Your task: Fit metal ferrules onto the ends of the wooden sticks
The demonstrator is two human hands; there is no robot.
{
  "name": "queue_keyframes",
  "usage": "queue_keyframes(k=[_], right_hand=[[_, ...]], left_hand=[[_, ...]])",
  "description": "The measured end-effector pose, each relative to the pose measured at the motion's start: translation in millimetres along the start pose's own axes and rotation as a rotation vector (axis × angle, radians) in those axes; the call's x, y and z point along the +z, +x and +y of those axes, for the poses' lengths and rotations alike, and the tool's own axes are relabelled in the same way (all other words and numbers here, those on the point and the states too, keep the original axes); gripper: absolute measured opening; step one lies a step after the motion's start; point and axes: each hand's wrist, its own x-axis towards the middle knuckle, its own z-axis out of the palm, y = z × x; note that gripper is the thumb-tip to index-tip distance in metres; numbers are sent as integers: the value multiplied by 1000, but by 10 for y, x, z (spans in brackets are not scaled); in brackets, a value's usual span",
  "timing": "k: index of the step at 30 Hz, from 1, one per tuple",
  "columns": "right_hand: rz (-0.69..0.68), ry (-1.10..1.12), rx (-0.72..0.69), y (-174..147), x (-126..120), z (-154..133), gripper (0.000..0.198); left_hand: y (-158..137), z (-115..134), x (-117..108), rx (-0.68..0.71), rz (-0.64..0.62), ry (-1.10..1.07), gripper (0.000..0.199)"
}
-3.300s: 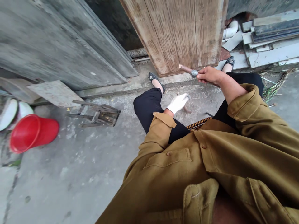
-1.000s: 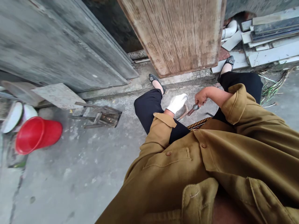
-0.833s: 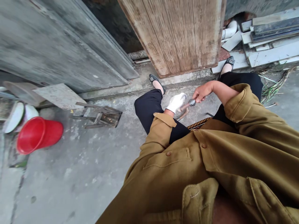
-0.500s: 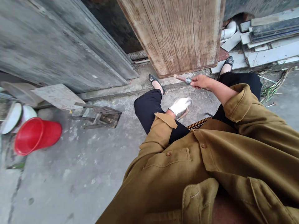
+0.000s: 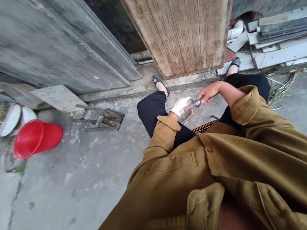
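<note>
My right hand point(image 5: 209, 92), bare, grips a short wooden stick point(image 5: 190, 106) near its wire-wrapped end point(image 5: 197, 103). The stick is blurred by motion and points left, overlapping my gloved hand in view. My left hand point(image 5: 179, 106) wears a white knit glove, and its fingers are curled. From under the glove a thin curved brown rod point(image 5: 189, 117) bends out, seemingly held by this hand; its far part is hidden. Whether stick and glove touch I cannot tell. Both hands are low between my spread knees, above the concrete floor.
A wooden board door point(image 5: 182, 41) stands ahead on the concrete step point(image 5: 144, 78). At the left are a small wooden stool point(image 5: 105, 121), a red bucket point(image 5: 51, 135) and a grey door panel point(image 5: 59, 48). Stacked tile strips point(image 5: 280, 57) and a white pipe point(image 5: 236, 30) lie right.
My right hand has swung the stick down and slightly right, so its tip now overlaps the gloved hand. The left hand has shifted slightly left and up.
</note>
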Motion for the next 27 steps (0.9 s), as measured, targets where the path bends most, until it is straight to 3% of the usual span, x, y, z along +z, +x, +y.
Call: queue_keyframes(k=[1,4,6,8,10,12,16,19,22,25,27], right_hand=[[98,34,-52,-65,-41,-19,18],[572,167,-122,-144,-115,-45,29],[820,210,-69,-83,-125,-33,31],[895,78,84,33,-114,-9,27],[849,-207,284,154,-85,16,30],[717,-480,437,245,-34,35,37],[300,-704,511,321,116,66,28],[-40,-584,449,327,205,80,15],[-215,-380,304,294,194,69,14],[-289,-165,-7,173,79,54,45],[-209,-30,-197,51,-9,52,59]], left_hand=[[10,-12,7,3,7,-35,36],[2,13,11,33,17,-71,39],[-24,70,4,50,-27,-47,37],[-53,137,-1,69,-82,11,37],[-77,193,-1,99,-108,76,38],[-99,229,-7,120,-121,140,38],[-140,248,-66,65,-100,189,39],[-159,233,-130,20,-35,153,41],[-160,207,-168,-21,46,55,40],[-140,194,-161,-44,99,-39,35],[-114,196,-132,-32,98,-70,33]])
